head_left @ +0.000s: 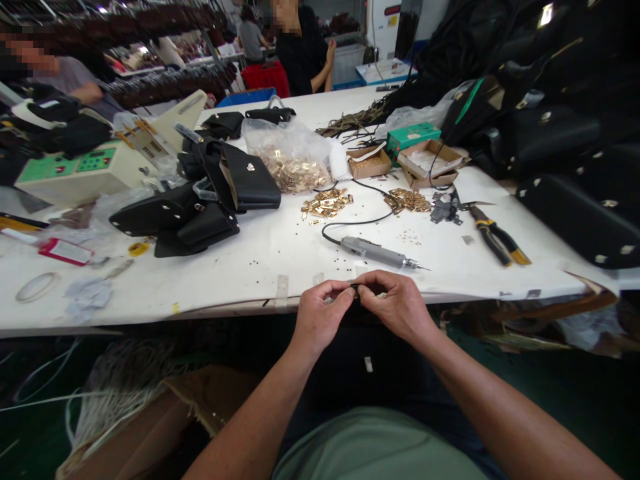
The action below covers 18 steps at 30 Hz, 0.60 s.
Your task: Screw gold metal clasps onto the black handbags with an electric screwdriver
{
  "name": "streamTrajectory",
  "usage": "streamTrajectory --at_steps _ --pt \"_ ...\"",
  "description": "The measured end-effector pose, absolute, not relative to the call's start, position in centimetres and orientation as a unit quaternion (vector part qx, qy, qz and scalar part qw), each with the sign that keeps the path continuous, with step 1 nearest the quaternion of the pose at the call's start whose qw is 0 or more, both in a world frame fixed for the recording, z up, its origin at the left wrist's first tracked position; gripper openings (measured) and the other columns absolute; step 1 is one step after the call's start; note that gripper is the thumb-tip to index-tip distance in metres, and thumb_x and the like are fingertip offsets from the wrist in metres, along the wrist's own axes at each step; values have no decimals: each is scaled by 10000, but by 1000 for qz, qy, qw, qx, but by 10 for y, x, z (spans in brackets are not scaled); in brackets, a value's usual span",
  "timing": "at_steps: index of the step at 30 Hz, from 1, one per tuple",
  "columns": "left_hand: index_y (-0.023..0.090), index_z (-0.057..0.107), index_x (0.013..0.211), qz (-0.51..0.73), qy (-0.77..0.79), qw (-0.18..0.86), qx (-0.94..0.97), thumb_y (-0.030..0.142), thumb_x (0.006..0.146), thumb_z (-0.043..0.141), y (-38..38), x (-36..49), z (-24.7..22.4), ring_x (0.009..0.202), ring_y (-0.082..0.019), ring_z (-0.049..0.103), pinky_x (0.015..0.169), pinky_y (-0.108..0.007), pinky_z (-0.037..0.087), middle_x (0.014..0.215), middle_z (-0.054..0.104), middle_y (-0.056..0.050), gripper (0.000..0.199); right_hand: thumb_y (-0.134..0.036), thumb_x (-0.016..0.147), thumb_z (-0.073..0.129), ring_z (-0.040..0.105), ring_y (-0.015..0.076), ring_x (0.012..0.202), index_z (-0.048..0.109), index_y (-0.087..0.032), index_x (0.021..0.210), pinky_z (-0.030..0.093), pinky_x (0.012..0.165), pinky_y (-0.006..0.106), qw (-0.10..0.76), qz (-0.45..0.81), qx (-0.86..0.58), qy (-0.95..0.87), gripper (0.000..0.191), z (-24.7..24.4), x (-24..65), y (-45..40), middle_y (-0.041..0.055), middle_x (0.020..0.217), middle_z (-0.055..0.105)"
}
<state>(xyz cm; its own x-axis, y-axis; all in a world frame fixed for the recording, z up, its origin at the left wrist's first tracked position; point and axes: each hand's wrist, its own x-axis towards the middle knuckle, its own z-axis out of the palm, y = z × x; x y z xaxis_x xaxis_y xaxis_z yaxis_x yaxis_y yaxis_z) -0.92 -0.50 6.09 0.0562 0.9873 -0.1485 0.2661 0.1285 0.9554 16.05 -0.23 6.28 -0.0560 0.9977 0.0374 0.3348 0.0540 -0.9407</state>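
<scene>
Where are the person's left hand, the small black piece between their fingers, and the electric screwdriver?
Left hand (320, 317): head view, on its back.
Small black piece (355, 288): head view, on its end.
Electric screwdriver (373, 252): head view, on grey body.

The small dark piece (355, 289) between the fingers (342, 289) of the left hand (320, 317) and right hand (397, 308) is mostly hidden, its shape unclear. The black handbags (575, 220) run off the right edge, a co-worker (300, 57) is cut off at the top, and the specks (260, 267) on the table (225, 293) are too small to identify.
</scene>
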Motion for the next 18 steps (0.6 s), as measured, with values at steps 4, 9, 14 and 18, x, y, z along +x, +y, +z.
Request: streamTrajectory --at_steps 4,9,14,18 --pt "189 779 836 380 585 474 537 320 816 705 -6 -5 58 759 -156 621 737 -256 471 784 736 -8 152 -200 802 617 636 162 675 784 -207 852 461 646 263 400 406 -551 -609 174 62 159 -3 -7 738 719" --pt "179 729 775 396 603 454 523 276 792 670 -6 4 59 709 -140 597 710 -248 456 731 700 13 115 -213 805 627 632 158 681 784 -199 852 452 638 256 396 440 -550 -589 165 61 160 -2 -8 741 717" --pt "177 746 813 378 592 470 535 310 817 681 -4 2 61 742 -147 599 720 -250 457 762 711 0 148 -273 826 660 629 159 693 773 -193 860 449 627 255 384 493 -542 -563 142 64 165 1 -4 754 720" --pt "181 764 848 355 573 507 538 394 846 703 -3 -7 59 719 -146 595 693 -252 449 756 708 -8 221 -413 860 685 623 167 696 747 -175 779 451 632 265 371 531 -531 -547 259 71 169 5 13 721 702"
